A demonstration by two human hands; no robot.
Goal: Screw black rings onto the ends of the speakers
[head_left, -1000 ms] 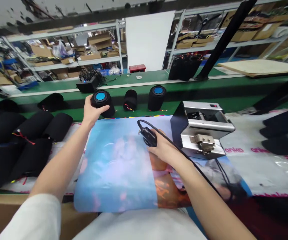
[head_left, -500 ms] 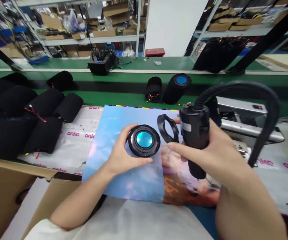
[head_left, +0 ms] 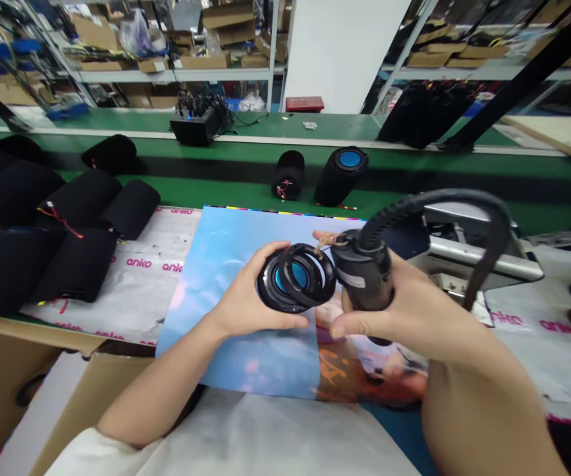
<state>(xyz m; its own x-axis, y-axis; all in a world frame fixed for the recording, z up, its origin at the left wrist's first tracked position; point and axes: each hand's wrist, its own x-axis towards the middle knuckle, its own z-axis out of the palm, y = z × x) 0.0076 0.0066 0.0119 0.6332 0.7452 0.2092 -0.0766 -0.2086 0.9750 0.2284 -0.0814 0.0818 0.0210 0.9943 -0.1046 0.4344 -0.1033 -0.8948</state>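
Observation:
My left hand curls around the side of a round black speaker, its blue centre facing up. Tilted over the speaker's right side is a black ring, partly covering the blue centre. In my right hand is a black corded electric screwdriver, its cable looping up and to the right. The right fingers are close to the ring's right edge; whether they still grip it is hidden behind the screwdriver. Beneath both hands lies a printed sheet with blue sky and orange lettering.
Several black fabric cylinders with thin coloured wires are piled at the left. Beyond the sheet stand a wired black cylinder and a blue-topped speaker. A silver metal device is at the right. A black box sits farther back.
My right hand has moved left with the screwdriver, bringing the ring from beside the speaker to over its right side. My left hand and the speaker have shifted slightly right.

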